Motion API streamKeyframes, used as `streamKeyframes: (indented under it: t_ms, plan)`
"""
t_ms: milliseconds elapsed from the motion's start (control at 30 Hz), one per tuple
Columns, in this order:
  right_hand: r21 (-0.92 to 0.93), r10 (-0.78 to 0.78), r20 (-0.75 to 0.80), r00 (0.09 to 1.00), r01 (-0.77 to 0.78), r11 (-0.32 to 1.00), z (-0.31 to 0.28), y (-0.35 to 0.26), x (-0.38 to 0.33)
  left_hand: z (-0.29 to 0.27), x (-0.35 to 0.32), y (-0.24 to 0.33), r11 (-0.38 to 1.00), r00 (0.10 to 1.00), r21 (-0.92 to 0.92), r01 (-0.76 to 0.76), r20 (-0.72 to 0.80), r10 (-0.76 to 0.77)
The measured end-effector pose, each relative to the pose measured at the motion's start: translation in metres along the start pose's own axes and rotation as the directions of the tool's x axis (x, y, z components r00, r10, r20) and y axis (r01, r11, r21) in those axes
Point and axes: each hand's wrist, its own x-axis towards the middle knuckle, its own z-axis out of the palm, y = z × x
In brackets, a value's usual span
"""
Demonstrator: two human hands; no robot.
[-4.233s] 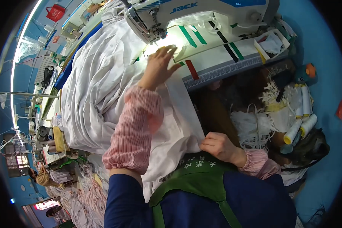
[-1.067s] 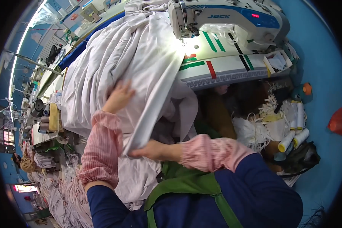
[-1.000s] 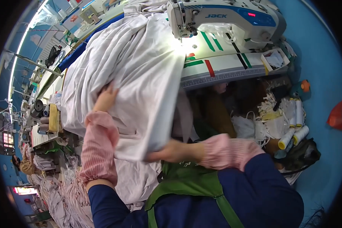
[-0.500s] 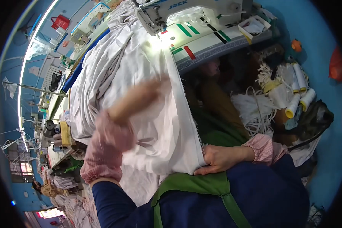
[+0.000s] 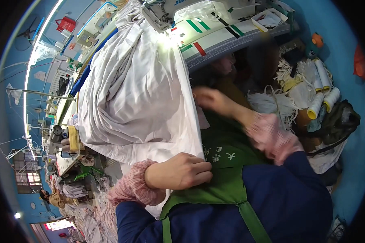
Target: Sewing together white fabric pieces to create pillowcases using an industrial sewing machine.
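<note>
A large white cloth (image 5: 150, 97) lies in heavy folds from the sewing machine (image 5: 162, 20) down to my lap, its long straight edge running along the right side. My left hand (image 5: 182, 172) is closed on the cloth's near end, fingers curled at the edge above my green apron (image 5: 227, 154). Further up that edge, my right hand (image 5: 217, 101) reaches in from the right, its fingertips at the cloth. Motion smears its fingers, so their grip is unclear. The cloth's far end lies under the lit needle area.
Coloured tape strips mark the white machine bed (image 5: 202, 38), with a small open box (image 5: 269, 19) on it. At right are thread cones (image 5: 315, 106), tangled white strips (image 5: 271, 105) and a dark bag (image 5: 342, 121). More sewing machines (image 5: 87, 38) line the left.
My left hand has come down from the middle of the cloth to its near end. My right hand has left that end and moved up along the edge.
</note>
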Motion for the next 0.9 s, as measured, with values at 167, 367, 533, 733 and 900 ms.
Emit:
streamKeyframes:
  t_ms: [167,367,533,733,900]
  plan:
    - [0.623,0.223,0.163,0.961,-0.275,0.732,0.072,0.092,0.084,0.033,0.008,-0.024,0.948,0.995,-0.317,0.008,-0.092,-0.04]
    - [-0.417,0.211,0.526,0.824,0.033,0.908,0.09,0.083,0.012,0.065,0.001,-0.035,0.888,0.979,-0.45,0.093,-0.12,-0.164]
    - [-0.889,-0.334,0.114,0.936,0.246,0.386,0.004,0.0,-0.053,0.075,0.002,-0.042,0.883,0.983,-0.469,0.01,-0.159,-0.095]
    - [-0.641,-0.596,0.631,0.497,0.766,-0.041,0.004,-0.036,-0.036,0.068,0.007,-0.041,0.889,0.985,-0.458,-0.017,-0.16,-0.064]
    - [-0.575,-0.607,0.695,0.385,0.805,-0.148,0.001,-0.042,-0.025,0.066,0.005,-0.039,0.909,0.983,-0.418,0.001,-0.169,-0.079]
